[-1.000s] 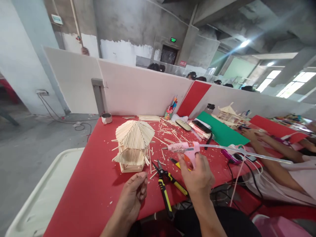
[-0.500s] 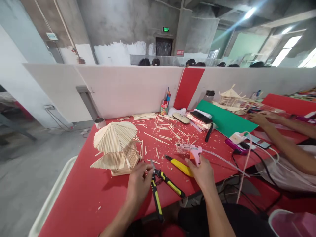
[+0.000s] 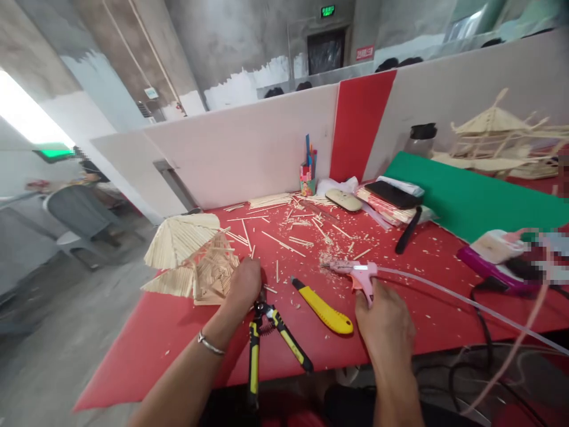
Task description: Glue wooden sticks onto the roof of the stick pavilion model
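A small pavilion model [image 3: 180, 240] of thin wooden sticks, with a ribbed roof, stands at the left side of the table. Against its open right side is my left hand [image 3: 246, 283], its fingers curled and mostly hidden from view. My right hand [image 3: 384, 314] is wrapped around the handle of a pink hot glue gun [image 3: 362, 274], whose nozzle points left over wood scraps. Just below my left hand lie wire strippers [image 3: 267, 317] with black and yellow handles spread apart. Between my hands rests a yellow utility knife [image 3: 324, 305].
Loose sticks [image 3: 271, 201] and shavings litter the red table [image 3: 133, 356]. Behind are a pen cup [image 3: 307, 181], a computer mouse [image 3: 343, 200] and a phone [image 3: 393, 194]. A green board [image 3: 480, 201], a power strip [image 3: 484, 270] and cables occupy the right.
The view has swung left and tilted. My left hand has moved from above the wire strippers to the pavilion model's side. My right hand still holds the hot glue gun.
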A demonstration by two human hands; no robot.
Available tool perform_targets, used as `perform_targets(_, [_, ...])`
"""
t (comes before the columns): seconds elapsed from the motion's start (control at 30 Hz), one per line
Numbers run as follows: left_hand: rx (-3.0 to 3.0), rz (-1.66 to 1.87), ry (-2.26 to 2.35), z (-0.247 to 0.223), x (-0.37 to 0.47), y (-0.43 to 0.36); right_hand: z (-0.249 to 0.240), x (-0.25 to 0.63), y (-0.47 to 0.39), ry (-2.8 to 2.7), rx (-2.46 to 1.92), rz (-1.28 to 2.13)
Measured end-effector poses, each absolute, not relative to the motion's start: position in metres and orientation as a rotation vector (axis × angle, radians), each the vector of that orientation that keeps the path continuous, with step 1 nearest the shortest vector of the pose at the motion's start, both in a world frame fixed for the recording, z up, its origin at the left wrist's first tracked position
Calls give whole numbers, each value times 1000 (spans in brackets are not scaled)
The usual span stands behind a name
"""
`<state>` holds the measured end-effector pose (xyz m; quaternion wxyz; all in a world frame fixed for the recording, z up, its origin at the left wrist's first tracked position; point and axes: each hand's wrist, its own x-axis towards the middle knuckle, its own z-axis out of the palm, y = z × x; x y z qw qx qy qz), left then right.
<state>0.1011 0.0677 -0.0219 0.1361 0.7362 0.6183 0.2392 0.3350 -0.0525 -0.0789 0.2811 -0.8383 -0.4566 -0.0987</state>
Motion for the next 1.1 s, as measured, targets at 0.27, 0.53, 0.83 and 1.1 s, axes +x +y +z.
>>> perform_targets(0.27, [2245, 540, 1836, -18, 106, 63, -51, 303, -79, -1367, -1688, -310])
perform_targets(0.53, [2248, 700, 1526, 3, 106, 8, -50, 230, -96, -1713, -1552, -196])
perform_targets(0.83, [1294, 972, 1226, -13, 58, -31, -59, 204, -120, -1826, -1948, -46])
perform_targets(1.1, [1897, 883, 1486, -40, 3, -36, -37, 176, -104, -1818, -2081, 73])
